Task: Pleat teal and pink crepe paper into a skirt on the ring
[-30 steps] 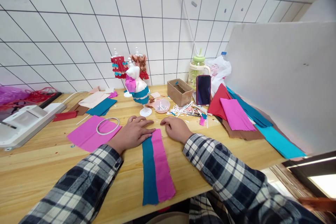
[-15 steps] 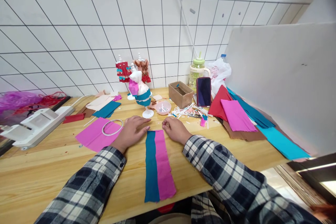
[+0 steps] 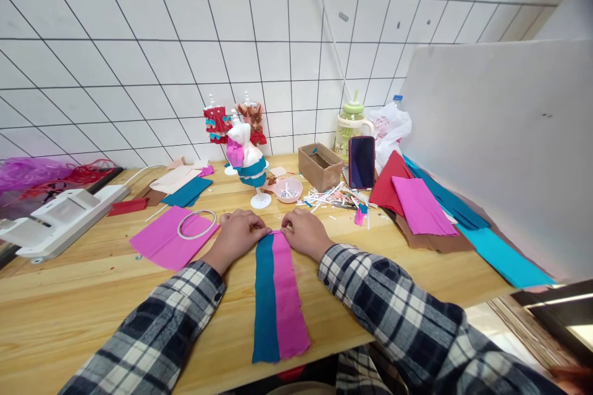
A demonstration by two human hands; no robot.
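Teal strip (image 3: 265, 296) and pink strip (image 3: 288, 296), side by side on the table (image 3: 222, 333), run from six o'clock up toward twelve! Left hand (image 3: 238, 233) bunches its fingers at the far end, and right hand (image 3: 306, 231) curls in at the pink corner; whether either pinches the paper, I cannot tell. White ring (image 3: 197, 236) sits at ten on the pink sheet (image 3: 169, 241), mannequin (image 3: 248, 148) just left of twelve, brown box (image 3: 322, 173) at one!

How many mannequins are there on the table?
3: the teal-skirted mannequin in front; behind it, the red-dressed one and, right of that, the brown-dressed one, partly hidden.
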